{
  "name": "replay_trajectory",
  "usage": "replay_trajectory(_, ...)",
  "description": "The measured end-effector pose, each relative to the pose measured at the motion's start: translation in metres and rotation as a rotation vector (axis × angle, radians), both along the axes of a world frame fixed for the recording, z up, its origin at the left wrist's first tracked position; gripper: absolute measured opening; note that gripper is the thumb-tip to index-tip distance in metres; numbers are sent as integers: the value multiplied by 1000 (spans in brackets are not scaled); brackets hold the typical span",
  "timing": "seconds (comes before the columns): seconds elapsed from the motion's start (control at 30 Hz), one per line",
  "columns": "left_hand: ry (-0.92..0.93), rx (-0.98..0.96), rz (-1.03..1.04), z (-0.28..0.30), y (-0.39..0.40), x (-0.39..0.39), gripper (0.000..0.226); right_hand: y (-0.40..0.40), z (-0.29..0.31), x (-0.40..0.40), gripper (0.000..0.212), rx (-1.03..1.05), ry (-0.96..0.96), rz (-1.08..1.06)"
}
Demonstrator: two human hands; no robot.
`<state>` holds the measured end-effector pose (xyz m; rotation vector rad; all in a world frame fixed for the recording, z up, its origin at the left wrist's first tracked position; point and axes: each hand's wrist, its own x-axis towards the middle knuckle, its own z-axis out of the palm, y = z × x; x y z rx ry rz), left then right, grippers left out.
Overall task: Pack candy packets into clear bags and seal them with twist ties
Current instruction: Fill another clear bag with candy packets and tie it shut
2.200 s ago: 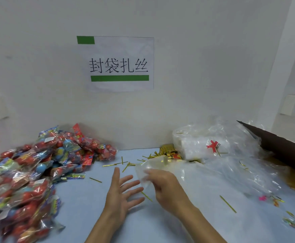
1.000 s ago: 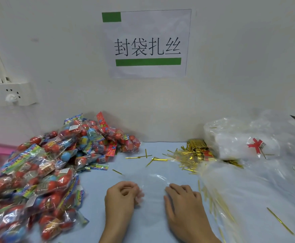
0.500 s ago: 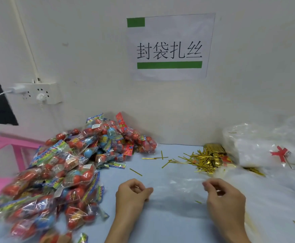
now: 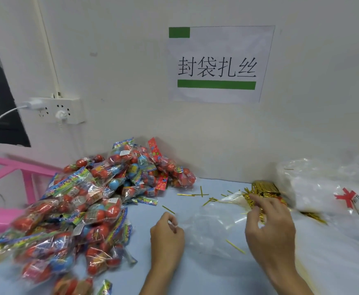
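Candy packets [image 4: 84, 211] lie heaped on the bench [image 4: 195, 271] to the left of my hands, none bagged yet. An empty clear bag [image 4: 214, 222] lies flat between them. My left hand [image 4: 167, 235] is curled, seemingly pinching its edge; my right hand [image 4: 269, 226] reaches with bent fingers into the gold twist ties [image 4: 261, 191] just beyond. Packing and sealing both remain.

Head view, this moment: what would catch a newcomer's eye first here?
The big heap of candy packets, red and blue in shiny wrap, fills the table's left side up to the wall. Above, a white paper sign with black characters and green bars hangs on the wall. On the right, the right hand reaches to the pile of gold twist ties, while the left hand pinches the edge of a clear bag lying flat between them.
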<state>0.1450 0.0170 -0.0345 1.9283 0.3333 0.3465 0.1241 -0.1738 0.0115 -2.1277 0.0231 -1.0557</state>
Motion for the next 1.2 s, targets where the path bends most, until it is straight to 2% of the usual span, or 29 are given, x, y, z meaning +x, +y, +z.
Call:
replay_trajectory(0.07,54,88,-47,7,0,10,17,-1,11,13,29,-2,172,55)
replay_trajectory(0.13,142,147,-84,16,-2,23,29,1,18,27,26,-73,352,143)
replay_trajectory(0.23,130,34,28,24,1,40,43,10,25,49,27,-194,517,188)
replay_trajectory(0.43,-93,-293,176,8,4,62,40,43,34,103,23,-209,563,282)
replay_trajectory(0.5,-148,-322,189,2,4,69,41,58,37,127,19,-150,524,343)
replay_trajectory(0.6,-190,-262,150,-2,10,82,41,76,47,164,18,-73,478,392)
replay_trajectory(0.67,-204,-221,121,-2,13,87,40,87,50,189,32,-198,508,440)
replay_trajectory(0.73,-207,-184,90,-5,15,90,39,98,47,210,43,-441,586,454)
replay_trajectory(0.8,-212,-160,64,-8,15,91,38,104,39,227,44,-619,671,459)
replay_trajectory(0.83,-216,-160,54,-9,15,92,38,105,34,233,38,-658,685,459)
replay_trajectory(0.93,-232,-164,35,-10,16,94,37,102,24,240,13,-620,559,448)
replay_trajectory(1.1,-264,-231,81,-5,20,94,37,90,27,236,14,-362,273,410)
replay_trajectory(1.2,-290,-323,106,-1,18,93,27,81,36,223,16,-164,167,457)
